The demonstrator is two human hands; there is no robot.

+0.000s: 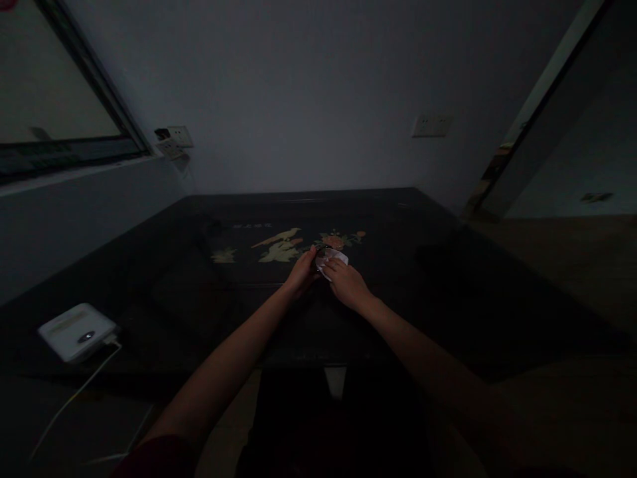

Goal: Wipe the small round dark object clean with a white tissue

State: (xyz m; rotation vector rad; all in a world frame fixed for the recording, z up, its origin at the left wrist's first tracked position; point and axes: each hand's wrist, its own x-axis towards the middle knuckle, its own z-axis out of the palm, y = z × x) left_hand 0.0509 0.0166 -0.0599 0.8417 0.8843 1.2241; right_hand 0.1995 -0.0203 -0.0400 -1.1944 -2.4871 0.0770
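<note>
My view is dim. Left hand (301, 273) grips small round object (318, 257) by its dark rim; right hand (347, 283) closed on white cloth (339, 256), pressed against it. Both just above glossy dark table (398, 285), near painted birds (281, 247) and flowers (334, 241). White box (78, 332) with pale cable (74, 396) at table's left. Behind, I see grey wall (298, 99), wall sockets (432, 125) right of centre.
</note>
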